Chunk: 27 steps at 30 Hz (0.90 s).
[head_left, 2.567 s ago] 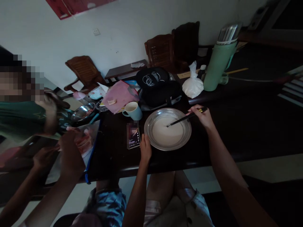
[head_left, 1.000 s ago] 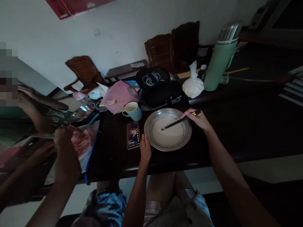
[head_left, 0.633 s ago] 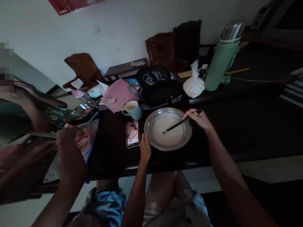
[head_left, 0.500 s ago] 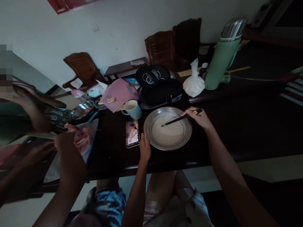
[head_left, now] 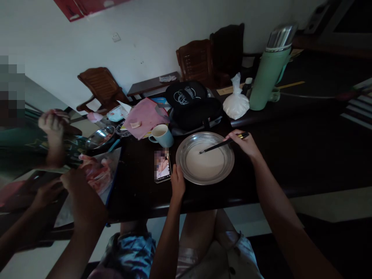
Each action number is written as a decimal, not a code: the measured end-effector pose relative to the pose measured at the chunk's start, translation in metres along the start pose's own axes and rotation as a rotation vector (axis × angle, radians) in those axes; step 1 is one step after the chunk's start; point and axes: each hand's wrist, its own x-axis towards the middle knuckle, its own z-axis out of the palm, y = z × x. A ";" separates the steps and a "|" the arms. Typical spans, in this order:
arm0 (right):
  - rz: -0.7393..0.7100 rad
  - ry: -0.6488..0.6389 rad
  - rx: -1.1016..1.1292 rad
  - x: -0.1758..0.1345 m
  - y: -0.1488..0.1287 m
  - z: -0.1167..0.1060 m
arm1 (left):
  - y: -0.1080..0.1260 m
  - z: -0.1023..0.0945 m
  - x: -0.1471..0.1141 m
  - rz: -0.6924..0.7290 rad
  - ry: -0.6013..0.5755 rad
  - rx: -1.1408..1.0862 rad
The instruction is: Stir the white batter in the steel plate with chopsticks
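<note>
A wide metal bowl (head_left: 228, 170) holding a pale, milky liquid (head_left: 203, 164) stands on the dark table. My left hand (head_left: 178, 182) grips its near left rim, thumb on top. In my right hand (head_left: 246, 144), above the far right rim, is a pair of black chopsticks (head_left: 216, 146) with gold bands. Their tips slant down to the liquid near the middle of the bowl. Just left of my left hand lies a lit phone (head_left: 162, 167), and behind it stands a light blue mug (head_left: 162, 136).
At left, other people's hands (head_left: 71, 180) work beside raw meat (head_left: 99, 174) on a blue-edged board. A smaller metal bowl (head_left: 100, 136) sits beyond. Behind my bowl are a black case (head_left: 197, 112), a tied bag of white powder (head_left: 236, 102) and a tall green thermos (head_left: 269, 73).
The chopstick tips have shifted very slightly within the liquid. At far left, another person's raised hand has moved right. My left hand keeps its place on the rim.
</note>
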 end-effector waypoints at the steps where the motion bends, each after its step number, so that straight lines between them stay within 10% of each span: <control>1: 0.012 0.045 0.015 0.000 0.001 -0.003 | -0.001 0.000 0.000 -0.006 0.001 0.000; 9: 0.023 -0.133 0.038 -0.002 0.001 0.002 | -0.003 0.001 0.000 -0.027 0.001 -0.008; 15: 0.021 0.078 0.022 0.001 -0.001 -0.004 | 0.002 -0.001 0.000 0.027 0.002 0.014; 22: 0.018 -0.116 0.007 -0.001 0.001 0.002 | 0.002 0.000 0.000 0.013 0.001 0.003; 27: 0.028 0.031 0.024 0.001 0.002 -0.001 | 0.000 0.000 0.000 0.003 0.010 0.007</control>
